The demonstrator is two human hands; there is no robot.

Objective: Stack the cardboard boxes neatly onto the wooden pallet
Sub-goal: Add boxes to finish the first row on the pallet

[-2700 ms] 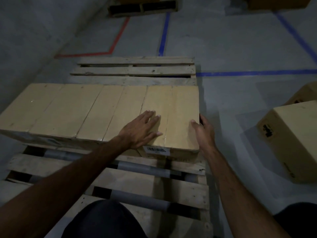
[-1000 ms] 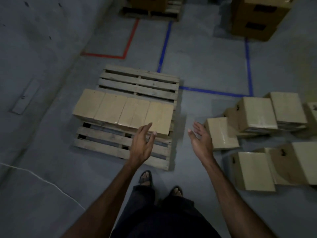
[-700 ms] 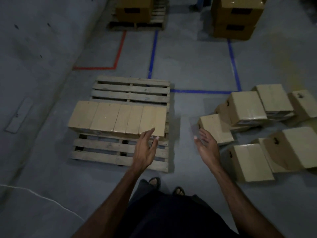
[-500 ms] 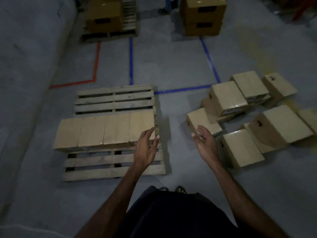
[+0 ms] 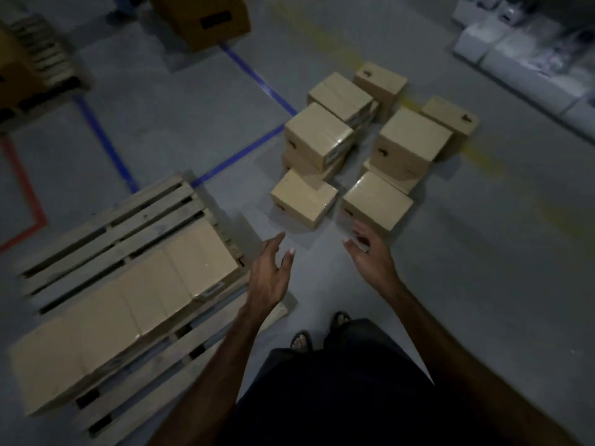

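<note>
Head view, landmark: I am taking the wooden pallet (image 5: pixel 135 220) as my reference; it is lying on the floor at the left of the view.
Head view, placed boxes: one row of cardboard boxes (image 5: pixel 128 304) is sitting edge to edge across the pallet's middle, packed tight, I judge, so later rows are getting a square face to butt against. The slats on either side of the row are showing bare.
Head view, loose boxes: the pile of loose boxes (image 5: pixel 357 149) is waiting on the floor to the right of the pallet, well apart from it, some leaning on one another.
Head view, nearest box: one small box (image 5: pixel 302 199) is lying closest to the pallet's right edge; I am judging it the likely next pick.
Left grip: my left hand (image 5: pixel 269 275) is hanging released, fingers straight, just right of the pallet, grasping nothing.
Right grip: my right hand (image 5: pixel 370 257) is released too, fingers loosely spread near the pile, touching no box, seemingly readying for a two-sided hold.
Step in hand: I am reaching for the next box.
</note>
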